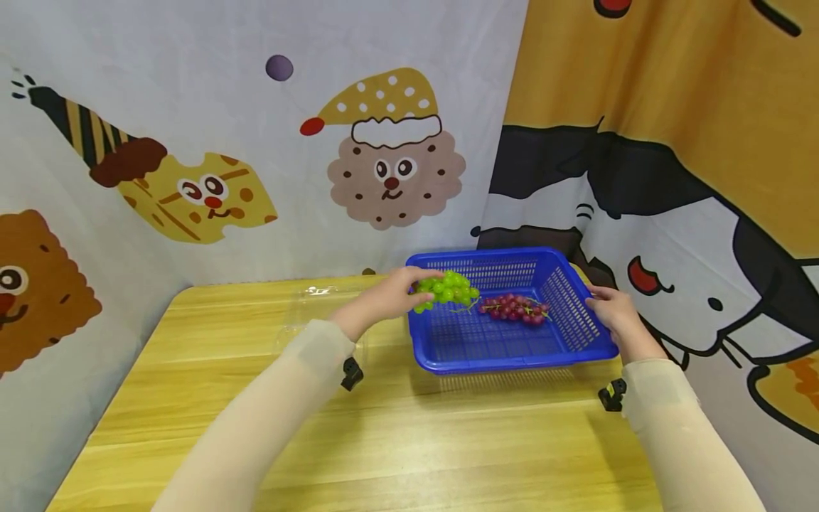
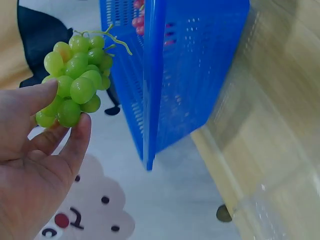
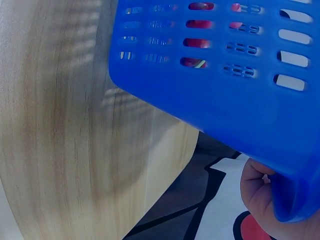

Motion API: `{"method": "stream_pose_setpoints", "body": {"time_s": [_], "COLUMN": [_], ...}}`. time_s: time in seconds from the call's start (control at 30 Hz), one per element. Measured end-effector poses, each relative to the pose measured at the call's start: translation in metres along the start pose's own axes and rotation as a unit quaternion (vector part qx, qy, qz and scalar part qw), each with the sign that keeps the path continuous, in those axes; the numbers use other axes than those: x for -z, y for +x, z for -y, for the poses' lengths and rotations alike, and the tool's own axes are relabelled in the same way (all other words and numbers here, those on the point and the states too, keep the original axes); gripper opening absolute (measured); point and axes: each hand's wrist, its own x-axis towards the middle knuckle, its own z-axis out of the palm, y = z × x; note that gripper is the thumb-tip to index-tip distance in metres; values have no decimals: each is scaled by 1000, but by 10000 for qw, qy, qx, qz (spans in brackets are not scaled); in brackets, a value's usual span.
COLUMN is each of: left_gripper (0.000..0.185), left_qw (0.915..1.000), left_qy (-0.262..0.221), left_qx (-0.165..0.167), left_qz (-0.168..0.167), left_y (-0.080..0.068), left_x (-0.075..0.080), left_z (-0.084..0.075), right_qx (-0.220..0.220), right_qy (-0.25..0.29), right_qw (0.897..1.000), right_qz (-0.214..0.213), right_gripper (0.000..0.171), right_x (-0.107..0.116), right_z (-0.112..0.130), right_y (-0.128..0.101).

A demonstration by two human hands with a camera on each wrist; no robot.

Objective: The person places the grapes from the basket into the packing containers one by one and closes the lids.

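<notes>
In the head view my left hand (image 1: 389, 293) pinches a bunch of green grapes (image 1: 450, 288) above the left side of a blue plastic basket (image 1: 499, 366). The left wrist view shows the green grapes (image 2: 80, 80) between thumb and fingers, with a bare stem sticking out toward the basket's rim (image 2: 155, 85). My right hand (image 1: 614, 313) grips the basket's right rim; its fingers curl round the edge in the right wrist view. A bunch of red grapes (image 1: 515, 308) lies inside the basket. The basket looks tilted and partly raised off the table.
A clear plastic container (image 1: 320, 306) sits on the wooden table (image 1: 397, 441), left of the basket. Behind the table hangs a curtain (image 1: 397, 43) with cartoon prints, and it continues along the right side.
</notes>
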Motion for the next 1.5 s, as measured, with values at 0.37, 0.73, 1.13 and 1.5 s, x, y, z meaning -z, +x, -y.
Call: {"method": "stream_pose_setpoints", "body": {"time_s": [0.37,0.73,1.13,1.5], "left_gripper": [46,46,46,45], "left_qw": [9983,9928,9904,9906], "left_qy": [-176,-539,-570,-361], "left_qx": [175,423,538,732], "left_qz": [-525,-988,-1138,-1094], "left_y": [-46,-92,-130,-159], "left_x": [29,42,51,45], "left_z": [19,44,65,89], "right_qx": [-31,19,60,129], "right_qy": [-63,-81,-125,-27], "right_qw": [10000,10000,9999,9999], "right_qz": [29,49,32,49], "right_gripper": [49,49,50,50], "right_x": [1,-1,0,0], "right_z": [3,-1,-2,-5], "right_y": [-3,0,0,1]}}
